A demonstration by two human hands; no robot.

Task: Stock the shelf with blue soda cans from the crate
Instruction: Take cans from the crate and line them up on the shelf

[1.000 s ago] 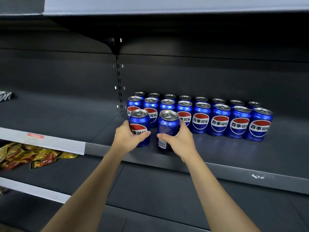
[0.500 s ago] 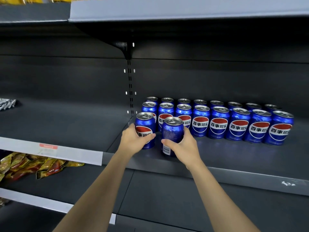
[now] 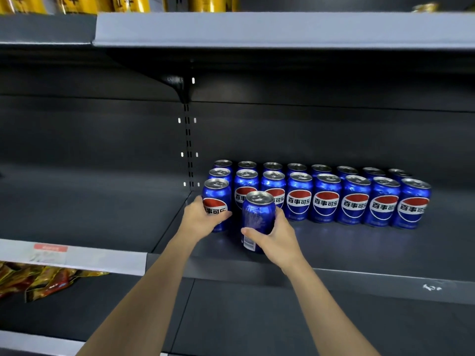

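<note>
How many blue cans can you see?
18 blue cans: eight along the back row, eight in the row before it, one in each hand. None look hidden.

Dark grey metal shelving w/ matte back panel (image 3: 308, 134). Slotted upright (image 3: 189, 150) runs down the middle, bracket (image 3: 177, 84) at its top under upper shelf (image 3: 257, 29). Pale price strip (image 3: 77, 256) along left shelf's front edge. Snack packets (image 3: 38, 278) below at left. Yellow packs (image 3: 123, 2) up top.

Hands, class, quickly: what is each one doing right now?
Left hand: grips a blue metal soda can, logo forward.
Right hand: grips another blue can, barcode forward.
</note>
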